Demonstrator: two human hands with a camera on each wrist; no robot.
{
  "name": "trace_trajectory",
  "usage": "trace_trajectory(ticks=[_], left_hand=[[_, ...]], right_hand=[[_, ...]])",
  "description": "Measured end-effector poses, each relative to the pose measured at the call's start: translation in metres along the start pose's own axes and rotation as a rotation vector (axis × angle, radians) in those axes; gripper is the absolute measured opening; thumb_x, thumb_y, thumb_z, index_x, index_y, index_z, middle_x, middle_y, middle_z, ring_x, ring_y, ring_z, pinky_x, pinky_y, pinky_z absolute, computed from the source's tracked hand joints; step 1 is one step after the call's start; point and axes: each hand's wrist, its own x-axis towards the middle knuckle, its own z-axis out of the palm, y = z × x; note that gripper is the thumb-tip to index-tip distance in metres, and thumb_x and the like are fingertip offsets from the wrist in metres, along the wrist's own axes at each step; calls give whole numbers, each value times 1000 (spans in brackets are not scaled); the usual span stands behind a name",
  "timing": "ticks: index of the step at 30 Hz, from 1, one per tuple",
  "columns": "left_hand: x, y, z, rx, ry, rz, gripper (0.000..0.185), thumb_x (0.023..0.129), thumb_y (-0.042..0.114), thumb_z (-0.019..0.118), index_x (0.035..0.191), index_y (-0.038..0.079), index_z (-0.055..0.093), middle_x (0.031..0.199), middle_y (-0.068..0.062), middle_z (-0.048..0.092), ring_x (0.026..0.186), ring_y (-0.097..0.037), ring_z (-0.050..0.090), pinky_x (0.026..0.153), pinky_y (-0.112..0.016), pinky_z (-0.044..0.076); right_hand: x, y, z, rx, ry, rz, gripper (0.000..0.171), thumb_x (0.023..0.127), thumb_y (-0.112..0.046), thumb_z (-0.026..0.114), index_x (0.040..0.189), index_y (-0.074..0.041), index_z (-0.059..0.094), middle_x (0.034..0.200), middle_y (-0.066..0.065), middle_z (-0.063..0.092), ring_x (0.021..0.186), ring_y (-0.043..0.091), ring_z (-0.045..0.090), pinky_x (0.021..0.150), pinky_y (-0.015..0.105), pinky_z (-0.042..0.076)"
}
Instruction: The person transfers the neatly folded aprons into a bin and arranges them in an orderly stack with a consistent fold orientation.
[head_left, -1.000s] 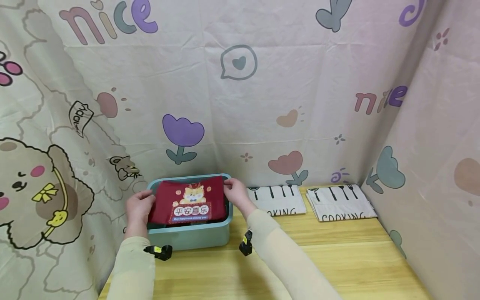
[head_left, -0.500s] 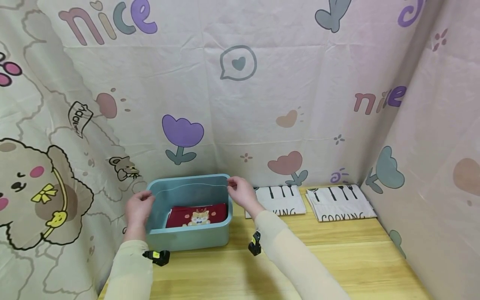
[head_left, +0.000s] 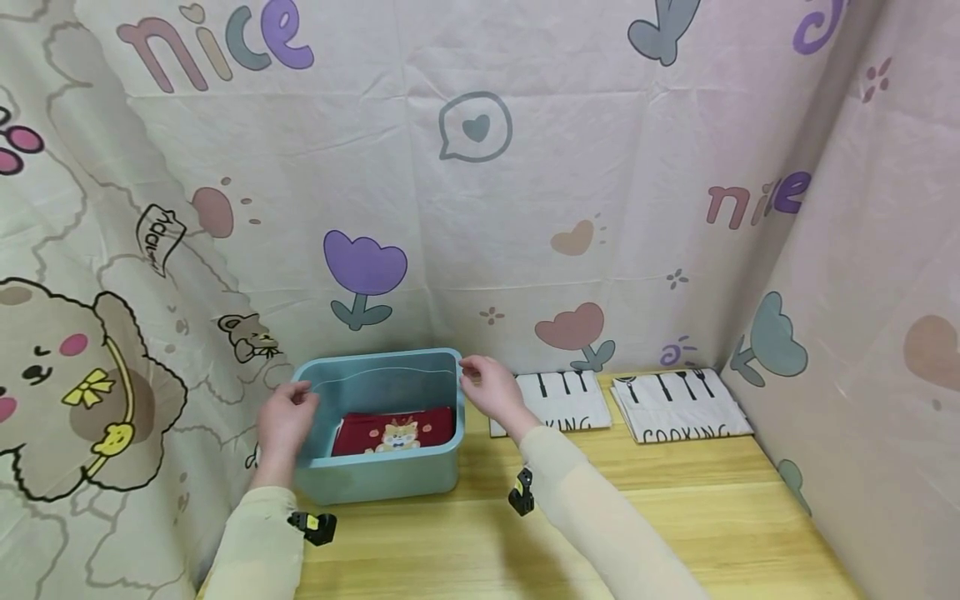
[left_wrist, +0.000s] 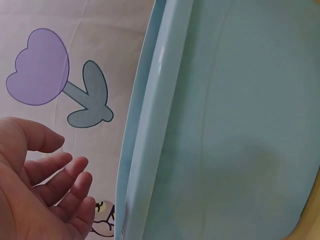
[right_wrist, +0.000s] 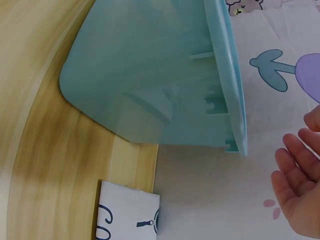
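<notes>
1. The teal plastic bin [head_left: 378,475] stands at the far left of the wooden table [head_left: 675,517], close against the printed cloth backdrop [head_left: 525,208].
2. A folded red cloth with a cartoon cat print [head_left: 395,430] lies flat on the bin's floor, toward its near side.
3. The left hand [head_left: 285,417] hovers just beside the bin's left rim; the left wrist view shows its fingers relaxed and slightly curved, holding nothing and clear of the rim.
4. The right hand [head_left: 491,387] hangs at the bin's far right corner, palm spread, fingers loose, gripping nothing.
5. Right of the bin, two folded white cloths with black cutlery print and "COOKING" lettering lie side by side: one [head_left: 562,402] just beside the right hand, the other [head_left: 678,406] further right, near the side curtain.
</notes>
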Motion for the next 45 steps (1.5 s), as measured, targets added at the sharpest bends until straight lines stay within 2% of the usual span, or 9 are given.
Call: trace_trajectory(ticks=[4,9,18,25,34,45], left_hand=[[-1,0,3,38,-13,37,42,96,15,53,131,-8,55,119,-27,60,110,-41,55,92,-53,42],[-5,0,7,50,-44,46,44,98,17,53,135,-6,53,121,-26,61,113,-41,55,94,-54,42],[-14,5,13,77,-16,141,44,95,15,56,134,-6,54,120,-26,62,112,-41,56,92,-55,44],[-23,14,17,96,-18,196,45,95,14,58,135,-5,53,119,-25,62,111,-42,56,91,-56,44],[-32,24,26,186,19,272,43,93,15,61,131,-4,57,115,-23,63,106,-40,56,87,-57,44],[-45,34,38,226,-23,294,46,93,19,63,135,0,55,123,-24,61,114,-45,51,94,-64,36]], right_hand=[[-3,3,-1,-41,18,-24,31,97,-15,62,125,-5,65,119,9,66,110,24,61,95,39,49],[-7,9,-2,-99,47,-67,32,96,-16,64,126,-6,65,119,7,67,111,23,60,95,39,49],[-14,21,-6,-196,94,-164,32,92,-14,66,123,-5,66,118,7,68,111,25,60,97,40,47],[-23,31,-15,-205,101,-177,32,92,-14,67,123,-6,66,120,7,67,112,26,60,97,42,47],[-30,47,-22,-255,140,-212,29,91,-14,68,120,-8,68,116,6,68,110,26,60,95,43,47],[-40,66,-26,-276,164,-208,30,90,-15,68,119,-7,68,117,8,68,110,28,60,97,43,45]])
